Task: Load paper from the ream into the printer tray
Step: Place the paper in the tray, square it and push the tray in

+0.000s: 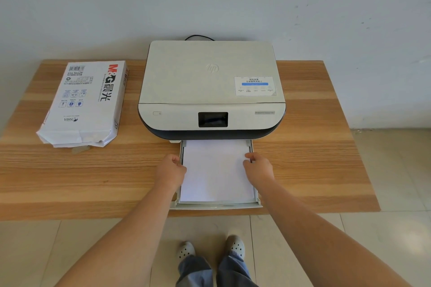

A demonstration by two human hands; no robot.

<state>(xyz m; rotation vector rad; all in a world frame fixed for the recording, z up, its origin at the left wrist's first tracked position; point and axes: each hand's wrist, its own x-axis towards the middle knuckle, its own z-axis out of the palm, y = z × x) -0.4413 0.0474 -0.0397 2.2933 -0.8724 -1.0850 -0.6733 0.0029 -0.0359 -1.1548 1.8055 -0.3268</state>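
Head view, looking down on our two hands at the pulled-out tray. Our left hand (172, 168) curls its fingers round the left edge of the paper stack (215, 170), and our right hand (257, 166) pinches the stack's right edge between thumb and fingers. The stack lies flat inside the printer tray (256, 201), its far end under the printer (211, 90), its near end just short of the tray's front lip. We see the tray extended toward us from the base of the printer, which sits at the back of the wooden table (314, 158). The ream (85, 102), its wrapper torn open at the near end, lies on the table well apart to the left.
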